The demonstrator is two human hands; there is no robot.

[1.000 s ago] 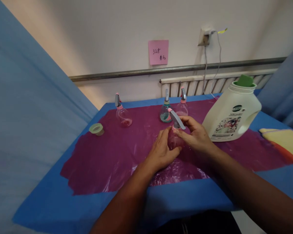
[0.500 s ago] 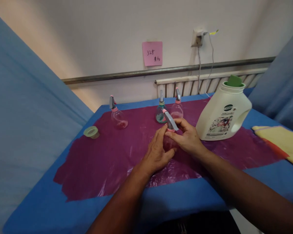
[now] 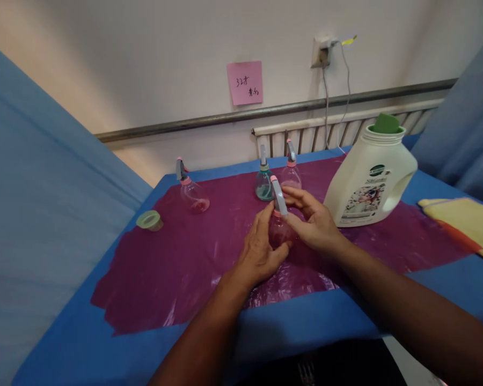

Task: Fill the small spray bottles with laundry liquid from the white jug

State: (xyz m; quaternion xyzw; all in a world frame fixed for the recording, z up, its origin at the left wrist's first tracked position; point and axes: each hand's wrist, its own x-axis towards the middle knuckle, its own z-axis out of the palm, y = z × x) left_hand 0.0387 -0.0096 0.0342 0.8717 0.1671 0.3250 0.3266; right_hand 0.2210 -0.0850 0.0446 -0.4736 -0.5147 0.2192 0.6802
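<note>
Upright on the purple plastic sheet (image 3: pixel 177 257) stands a clear spray bottle (image 3: pixel 279 230) with a pink collar and a grey trigger head. My left hand (image 3: pixel 260 249) wraps its left side and base, thumb in front. My right hand (image 3: pixel 312 220) is at the right of the spray head, its fingers spread and loose; whether the thumb touches the collar I cannot tell. Just behind are a teal spray bottle (image 3: pixel 264 185) and another pink-collared spray bottle (image 3: pixel 292 176). A third pink-collared spray bottle (image 3: pixel 195 198) stands to the left, some reddish stuff at its bottom.
A large cream jug (image 3: pixel 366 187) with a green piece in its mouth stands right of my hands. Far left lies a small green-rimmed cup (image 3: pixel 149 220). A yellow cloth (image 3: pixel 462 222) is at the right edge. Behind the blue-covered table run a wall pipe (image 3: pixel 209 122) and radiator (image 3: pixel 306 128).
My right hand's fingers have loosened and spread away from the collar. The held bottle's spray head has turned slightly and stands more upright. My left hand keeps its hold.
</note>
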